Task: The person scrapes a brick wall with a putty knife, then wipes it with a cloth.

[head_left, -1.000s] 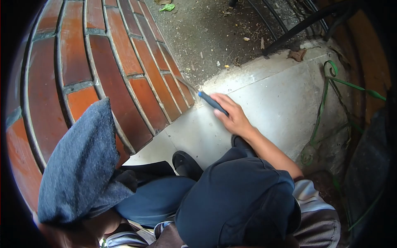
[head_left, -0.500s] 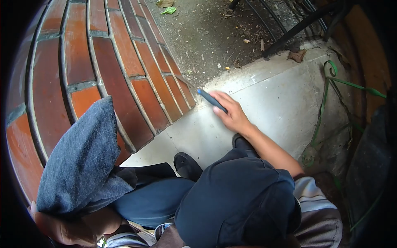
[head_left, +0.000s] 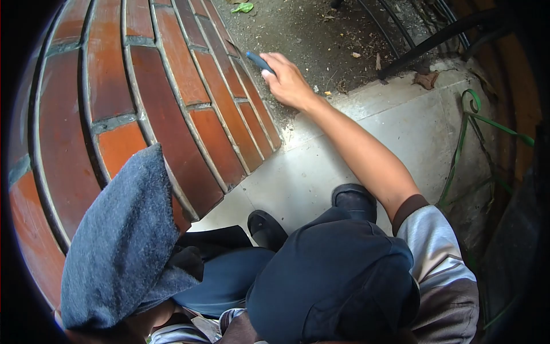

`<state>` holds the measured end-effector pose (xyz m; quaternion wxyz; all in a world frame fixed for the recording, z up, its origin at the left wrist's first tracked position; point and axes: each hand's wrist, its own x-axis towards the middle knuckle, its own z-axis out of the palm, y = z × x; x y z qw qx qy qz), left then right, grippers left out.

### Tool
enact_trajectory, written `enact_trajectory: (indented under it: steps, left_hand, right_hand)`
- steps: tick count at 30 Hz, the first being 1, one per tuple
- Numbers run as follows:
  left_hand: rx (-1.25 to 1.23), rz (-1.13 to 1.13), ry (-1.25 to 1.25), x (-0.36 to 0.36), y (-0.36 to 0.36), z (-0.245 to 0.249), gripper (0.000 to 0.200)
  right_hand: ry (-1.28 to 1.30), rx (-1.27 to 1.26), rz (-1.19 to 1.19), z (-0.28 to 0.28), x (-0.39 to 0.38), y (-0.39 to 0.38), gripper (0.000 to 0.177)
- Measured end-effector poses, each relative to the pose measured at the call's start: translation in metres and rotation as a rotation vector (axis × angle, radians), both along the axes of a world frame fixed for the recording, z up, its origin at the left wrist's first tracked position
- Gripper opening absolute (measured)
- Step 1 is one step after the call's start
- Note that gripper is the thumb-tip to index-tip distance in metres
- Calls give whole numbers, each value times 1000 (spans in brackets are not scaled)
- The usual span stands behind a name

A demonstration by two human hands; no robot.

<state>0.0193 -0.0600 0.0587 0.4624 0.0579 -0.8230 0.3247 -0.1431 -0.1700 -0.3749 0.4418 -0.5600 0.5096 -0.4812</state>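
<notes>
My right hand (head_left: 286,82) is closed round a dark tool handle with a blue end (head_left: 260,62), held beside the right edge of the brick wall (head_left: 163,94). Any blade or tip beyond the handle is too thin to make out. At the lower left, a grey cloth (head_left: 123,241) hangs over my left hand (head_left: 150,318), which shows only in part under it; its fingers are hidden. The cloth lies in front of the lower bricks.
Pale tiles (head_left: 378,137) lie under my dark shoes (head_left: 354,200). Beyond them is bare ground with leaves and debris (head_left: 309,34). Dark metal bars (head_left: 435,47) stand at the upper right, and a green curled metal piece (head_left: 458,143) is at the right.
My right hand has moved up and to the left along the wall's edge with the tool. The cloth and my left hand have shifted slightly right and down in view.
</notes>
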Motion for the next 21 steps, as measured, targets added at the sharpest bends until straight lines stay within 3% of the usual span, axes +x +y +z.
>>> enact_trajectory:
  steps: [3,7,9,13,18,19,20,21]
  left_hand:
    - [185,-408,255,-5,-3,-2,14]
    - [290,-916,431,-20,-13,-7,14]
    - [288,-1074,459,-26,-18,-10,14]
    - [282,-1281,459,-35,-30,-14,15]
    - [311,-1429,361,-25,-35,-7,17]
    - [332,-1376,281,-11,-32,5,17]
    - [153,-933,280,23,-16,24,16]
    - [137,-865,366,20,-11,23,15]
  right_hand:
    - [5,11,16,3,2,-23,40]
    - [-33,-34,39,2,-3,18,42]
    - [-64,-65,22,6,-9,45,43]
    - [-73,-103,-13,-7,-4,26,43]
    - [3,-8,4,-6,13,-79,45]
    - [5,-22,11,-7,14,-88,45]
    - [7,-35,19,-8,15,-95,46]
    - [10,-47,27,-9,16,-97,46]
